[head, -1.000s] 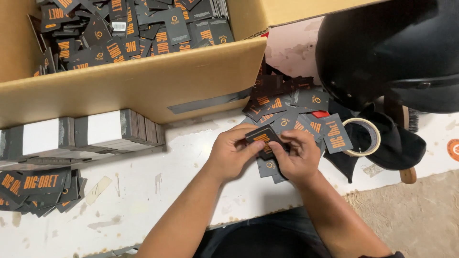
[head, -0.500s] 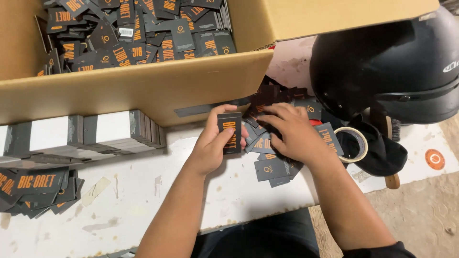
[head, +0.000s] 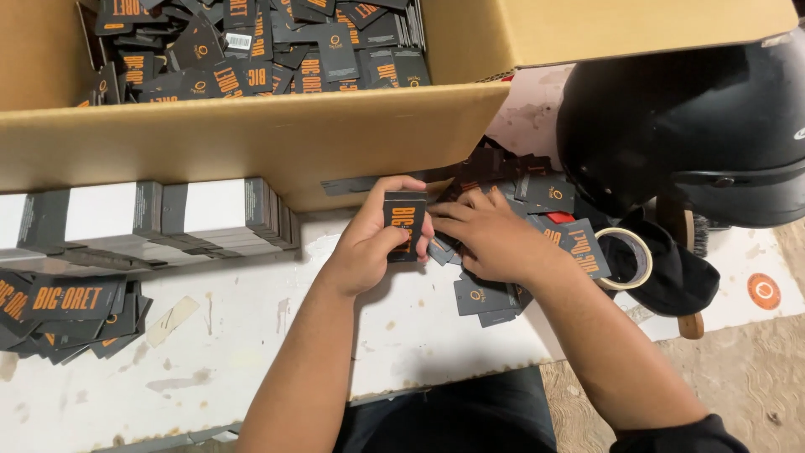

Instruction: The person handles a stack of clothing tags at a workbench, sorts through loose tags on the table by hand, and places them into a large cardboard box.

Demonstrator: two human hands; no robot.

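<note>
My left hand grips a small stack of dark cards with orange print, held upright just in front of the cardboard box. My right hand lies flat, fingers spread, on a loose pile of the same dark cards on the white table; its fingertips touch the stack in my left hand. More cards lie under and beside my right wrist.
The open box holds many dark cards. Rows of stacked cards stand at its front left, and a loose heap lies at far left. A black helmet, a tape roll and dark cloth sit at right.
Both hands have moved up and left toward the box. The left hand has lifted the card stack upright, and the right hand has spread flat over the loose pile.
</note>
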